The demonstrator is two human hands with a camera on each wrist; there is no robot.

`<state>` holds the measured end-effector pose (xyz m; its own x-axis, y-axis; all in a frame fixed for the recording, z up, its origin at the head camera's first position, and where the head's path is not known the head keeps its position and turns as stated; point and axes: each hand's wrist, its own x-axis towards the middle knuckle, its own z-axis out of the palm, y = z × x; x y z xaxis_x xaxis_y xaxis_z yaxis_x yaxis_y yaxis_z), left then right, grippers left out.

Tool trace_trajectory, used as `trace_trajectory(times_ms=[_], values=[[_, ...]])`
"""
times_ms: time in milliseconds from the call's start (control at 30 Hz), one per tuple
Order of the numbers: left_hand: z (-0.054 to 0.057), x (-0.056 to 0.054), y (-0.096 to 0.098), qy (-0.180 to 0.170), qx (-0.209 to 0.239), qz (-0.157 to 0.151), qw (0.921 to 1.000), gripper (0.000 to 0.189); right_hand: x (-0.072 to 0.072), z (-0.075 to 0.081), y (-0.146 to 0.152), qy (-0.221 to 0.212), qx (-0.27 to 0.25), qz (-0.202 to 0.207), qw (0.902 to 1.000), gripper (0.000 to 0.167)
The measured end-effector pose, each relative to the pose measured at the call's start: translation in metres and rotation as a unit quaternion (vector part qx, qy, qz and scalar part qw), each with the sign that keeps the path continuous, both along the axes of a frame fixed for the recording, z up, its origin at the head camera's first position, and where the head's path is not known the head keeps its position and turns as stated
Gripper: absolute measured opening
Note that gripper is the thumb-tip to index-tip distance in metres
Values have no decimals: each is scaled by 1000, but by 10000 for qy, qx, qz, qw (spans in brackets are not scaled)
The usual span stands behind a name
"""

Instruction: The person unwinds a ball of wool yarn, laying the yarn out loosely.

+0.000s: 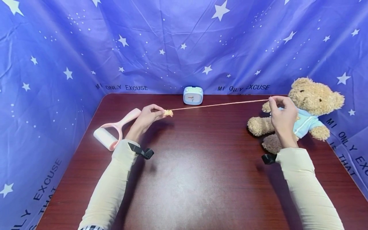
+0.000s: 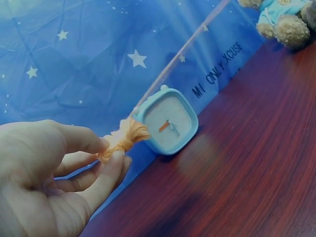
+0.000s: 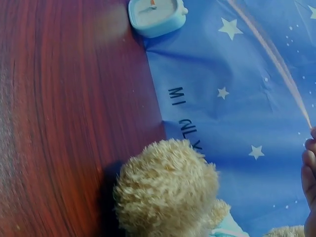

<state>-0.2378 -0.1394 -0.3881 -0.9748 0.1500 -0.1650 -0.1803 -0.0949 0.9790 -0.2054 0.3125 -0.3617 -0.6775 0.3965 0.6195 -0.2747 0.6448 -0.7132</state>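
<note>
Yarn stretches taut near the far clock; the left hand pinches its bundled end, the right hand its other.

Left sleeve beige, checked cloth at near end, black clip at far end; right sleeve opposite, beige too.
</note>
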Motion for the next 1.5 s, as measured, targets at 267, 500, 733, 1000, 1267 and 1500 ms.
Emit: trace_trajectory(times_ms=[267, 500, 733, 1000, 1267, 1500], values=[[1, 0, 0, -26, 38, 1, 10000, 10, 0, 3, 7, 47, 115, -289, 9995, 23], [1, -1, 0, -43, 52, 50, 10000, 9, 0, 4, 10, -8, 57, -572, 9983, 25], [0, -1, -7, 25, 34, 155, 9999, 7, 3, 5, 16, -65, -167, -780, 9968, 21], [1, -1, -10, -18, -94, 277, 9996, 8, 6, 8, 22, -103, -175, -796, 9966, 19], [2, 0, -9, -20, -11, 213, 9998, 9, 11, -1, 7, -721, 514, -168, 9959, 25], [11, 4, 2, 144, 48, -13, 9999, 9, 15, -10, -15, -1186, 1291, 793, 9813, 20]])
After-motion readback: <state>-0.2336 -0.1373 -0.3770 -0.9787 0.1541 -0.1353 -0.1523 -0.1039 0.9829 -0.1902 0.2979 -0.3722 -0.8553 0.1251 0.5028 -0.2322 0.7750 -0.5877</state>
